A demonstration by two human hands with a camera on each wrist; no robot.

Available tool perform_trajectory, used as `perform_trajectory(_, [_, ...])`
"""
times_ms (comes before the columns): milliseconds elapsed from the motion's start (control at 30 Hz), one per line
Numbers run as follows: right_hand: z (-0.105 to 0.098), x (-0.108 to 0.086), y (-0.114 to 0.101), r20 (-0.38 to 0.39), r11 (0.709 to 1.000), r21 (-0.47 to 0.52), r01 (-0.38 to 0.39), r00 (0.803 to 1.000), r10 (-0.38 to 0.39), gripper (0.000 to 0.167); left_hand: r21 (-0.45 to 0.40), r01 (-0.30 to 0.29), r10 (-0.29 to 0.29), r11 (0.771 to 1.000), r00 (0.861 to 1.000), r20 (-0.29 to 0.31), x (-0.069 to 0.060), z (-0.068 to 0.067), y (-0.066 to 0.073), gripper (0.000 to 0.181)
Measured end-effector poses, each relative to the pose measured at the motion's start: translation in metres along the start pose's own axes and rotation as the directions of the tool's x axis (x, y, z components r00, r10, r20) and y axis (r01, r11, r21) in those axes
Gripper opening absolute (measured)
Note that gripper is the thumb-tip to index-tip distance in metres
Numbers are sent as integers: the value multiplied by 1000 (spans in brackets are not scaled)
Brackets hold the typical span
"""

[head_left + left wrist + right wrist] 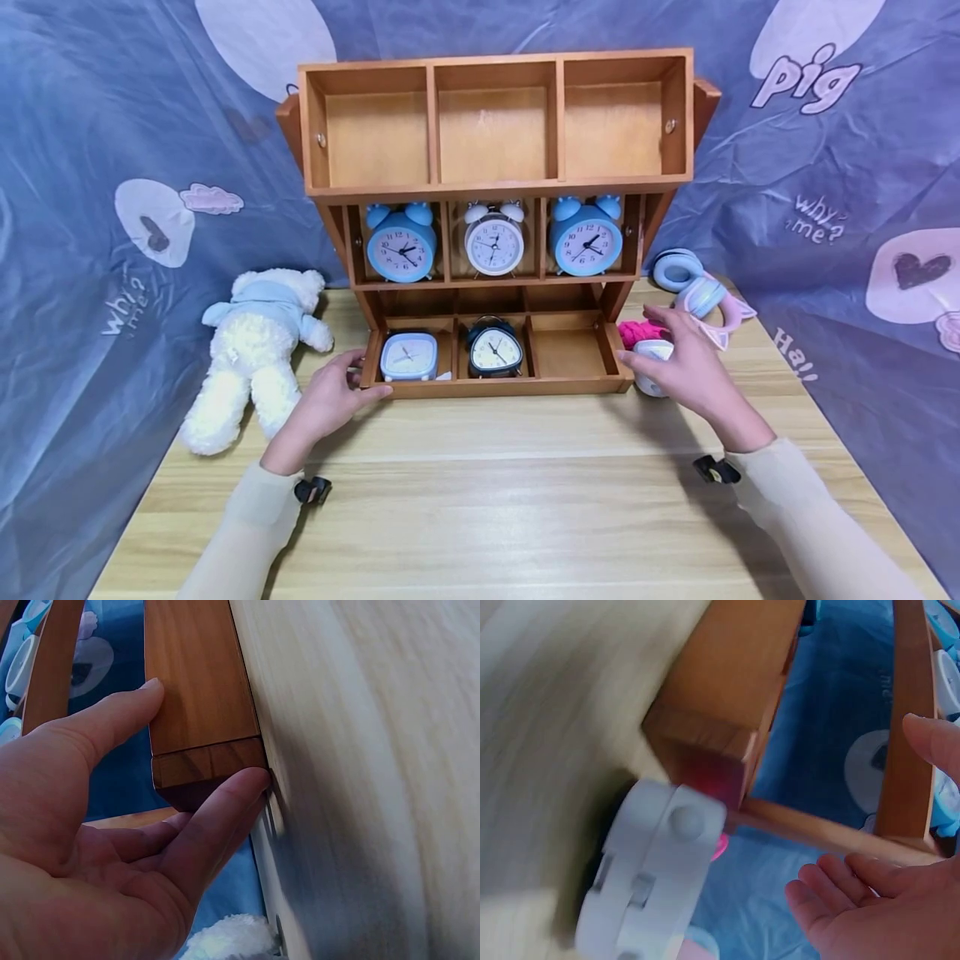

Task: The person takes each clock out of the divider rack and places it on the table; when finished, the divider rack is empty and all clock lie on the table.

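Note:
A tiered wooden shelf (495,190) with three rows of compartments stands at the back of the table. My left hand (330,400) grips its lower left corner; in the left wrist view the thumb touches the wood's upper edge and the fingers lie around the corner. My right hand (686,362) is apart from the lower right end, fingers loosely spread, holding nothing. Beside that end is a small white rounded object (652,870) with knobs. The bottom row has a pale blue square clock (408,357) at left and a dark rounded-triangular alarm clock (495,350) in the middle.
On the middle row stand two blue twin-bell clocks, left (402,243) and right (587,238), around a white one (494,242). A white plush bear (255,350) lies left. Blue-pink headphones (705,296) and a bright pink item (637,332) lie right.

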State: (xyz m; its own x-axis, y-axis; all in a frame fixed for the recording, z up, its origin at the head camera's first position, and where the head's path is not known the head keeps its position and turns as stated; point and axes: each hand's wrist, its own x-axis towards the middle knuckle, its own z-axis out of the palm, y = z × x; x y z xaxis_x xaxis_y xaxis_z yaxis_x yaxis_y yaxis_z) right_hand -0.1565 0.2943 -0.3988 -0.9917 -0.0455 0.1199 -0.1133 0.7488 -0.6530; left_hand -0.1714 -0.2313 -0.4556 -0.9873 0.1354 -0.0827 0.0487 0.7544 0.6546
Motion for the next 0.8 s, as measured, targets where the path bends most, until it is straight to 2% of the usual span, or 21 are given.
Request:
perform_trajectory(133, [5, 1, -11, -6, 999, 7, 37, 999, -37, 91, -4, 3, -3, 1000, 1000, 0, 1, 0, 1, 88])
perform_trajectory(300, [15, 5, -22, 23, 999, 24, 47, 999, -48, 90, -6, -2, 2, 1000, 1000, 0, 1, 0, 1, 87])
perform_trajectory(600, [47, 15, -41, 83, 985, 156, 73, 993, -86, 87, -7, 3, -3, 1000, 1000, -6, 0, 0, 1, 88])
perform_trajectory(800, [65, 16, -53, 108, 985, 161, 55, 992, -73, 89, 0, 0, 0, 1000, 1000, -9, 1, 0, 1, 86])
